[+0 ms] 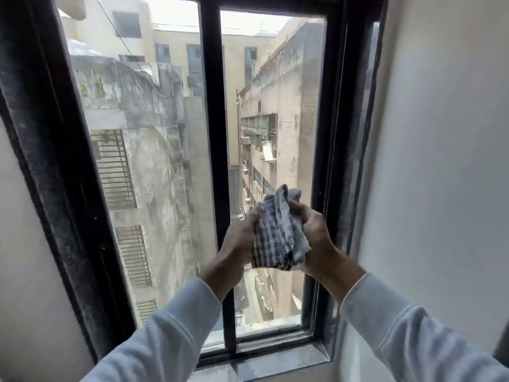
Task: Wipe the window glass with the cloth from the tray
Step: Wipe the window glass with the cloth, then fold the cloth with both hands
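A blue-and-white checked cloth, bunched up, is held between both hands in front of the lower part of the right window pane. My left hand grips its left side and my right hand grips its right side. The left pane stands beyond a black middle bar. Whether the cloth touches the glass I cannot tell. No tray is in view.
A thick black window frame surrounds the glass, with a dark sill below. White walls flank the recess on both sides. Weathered buildings and an alley show far below through the glass.
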`<state>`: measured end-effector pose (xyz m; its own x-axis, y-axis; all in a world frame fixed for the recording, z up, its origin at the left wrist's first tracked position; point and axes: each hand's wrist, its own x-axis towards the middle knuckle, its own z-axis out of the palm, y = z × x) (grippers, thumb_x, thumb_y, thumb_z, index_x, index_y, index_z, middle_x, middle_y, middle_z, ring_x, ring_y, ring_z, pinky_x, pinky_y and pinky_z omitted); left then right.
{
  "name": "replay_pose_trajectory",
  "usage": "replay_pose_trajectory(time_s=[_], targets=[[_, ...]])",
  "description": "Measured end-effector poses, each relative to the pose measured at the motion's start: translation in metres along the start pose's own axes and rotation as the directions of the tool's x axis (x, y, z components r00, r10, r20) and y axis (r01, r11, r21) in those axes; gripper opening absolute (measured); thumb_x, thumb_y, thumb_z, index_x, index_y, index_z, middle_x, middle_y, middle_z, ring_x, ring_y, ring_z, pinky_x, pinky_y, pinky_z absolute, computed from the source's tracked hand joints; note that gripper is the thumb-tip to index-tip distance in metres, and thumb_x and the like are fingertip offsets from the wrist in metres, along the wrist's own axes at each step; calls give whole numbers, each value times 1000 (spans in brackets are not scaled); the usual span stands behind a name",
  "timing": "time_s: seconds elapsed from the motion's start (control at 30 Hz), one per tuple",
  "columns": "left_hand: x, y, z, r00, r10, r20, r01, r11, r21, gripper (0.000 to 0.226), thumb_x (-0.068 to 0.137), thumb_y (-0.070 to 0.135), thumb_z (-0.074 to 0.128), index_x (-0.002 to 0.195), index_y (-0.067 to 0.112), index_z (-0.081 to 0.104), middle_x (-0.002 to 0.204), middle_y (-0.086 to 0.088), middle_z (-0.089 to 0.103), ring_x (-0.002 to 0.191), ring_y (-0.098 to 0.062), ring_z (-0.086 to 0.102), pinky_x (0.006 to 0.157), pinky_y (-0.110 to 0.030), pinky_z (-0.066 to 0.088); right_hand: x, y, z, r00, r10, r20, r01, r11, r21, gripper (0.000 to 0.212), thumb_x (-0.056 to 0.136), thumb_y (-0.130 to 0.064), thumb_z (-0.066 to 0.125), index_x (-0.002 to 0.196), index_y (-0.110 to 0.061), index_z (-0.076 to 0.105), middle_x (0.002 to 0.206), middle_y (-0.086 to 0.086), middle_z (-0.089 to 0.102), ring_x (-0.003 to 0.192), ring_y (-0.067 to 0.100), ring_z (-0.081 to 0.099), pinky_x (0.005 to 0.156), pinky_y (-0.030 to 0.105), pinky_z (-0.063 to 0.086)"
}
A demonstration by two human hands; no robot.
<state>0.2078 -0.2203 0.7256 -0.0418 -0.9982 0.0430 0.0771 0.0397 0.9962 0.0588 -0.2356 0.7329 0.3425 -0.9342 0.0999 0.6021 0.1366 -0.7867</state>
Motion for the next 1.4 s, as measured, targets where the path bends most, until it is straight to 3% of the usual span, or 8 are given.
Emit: replay_pose_trajectory(time_s=[0.13,0.27,0.5,0.6,0.83,0.97,1.17,1.4], targets=[[-17,-4,-4,968,216,-128,-203,973,107,44,104,49,65,98,8,80,80,-4,81,73,-22,78,73,-43,65,-54,11,-2,998,-12,-70,10,999,-38,85,100,-74,44,147,-5,60,147,27,66,132,44,64,117,64,48],[-33,-21,-3,941,308,-143,-282,943,176,40,101,51,70,73,22,74,56,14,71,50,-1,66,53,-29,53,-97,29,-16,942,-125,-310,13,941,-339,30,97,-21,78,120,-2,72,109,19,85,103,39,82,76,49,70],[-92,-131,30,982,159,-100,-151,985,87,33,94,45,82,72,19,79,54,19,73,47,9,63,44,-11,47,-197,81,-87,771,-250,-586,-78,876,-476,26,86,-23,90,100,-4,79,84,7,84,73,25,82,65,46,70],[-128,-188,58,999,4,-35,-4,1000,5,30,93,40,84,75,16,80,57,16,76,51,7,66,47,-12,50,-250,109,-128,722,-213,-659,-164,872,-461,17,90,-23,86,90,-8,79,67,-3,80,55,10,75,49,27,64],[-215,-389,144,794,-554,251,548,830,99,27,96,34,81,104,9,83,102,-8,89,91,-22,86,72,-32,68,-392,213,-290,464,-8,-886,-547,784,-293,13,96,-23,81,97,-10,80,100,15,86,89,32,83,81,47,68],[-260,-511,189,674,-669,315,651,739,176,21,100,4,74,119,-2,79,122,-25,82,104,-33,81,87,-39,67,-454,285,-386,338,110,-935,-745,638,-194,13,95,-2,70,82,-7,68,66,1,71,65,24,63,62,29,46],[-269,-656,248,700,-690,182,635,719,282,23,100,1,70,114,12,84,121,-12,83,117,-38,78,104,-51,64,-493,366,-510,267,84,-960,-828,529,-184,8,93,-4,72,97,-11,73,75,-3,70,67,15,61,62,30,45],[-251,-767,276,809,-571,140,422,729,539,26,97,-1,66,117,13,75,126,-14,80,114,-30,74,104,-42,59,-492,442,-603,214,70,-974,-858,491,-153,36,95,-17,77,129,-8,72,129,16,77,120,35,72,100,40,56]])
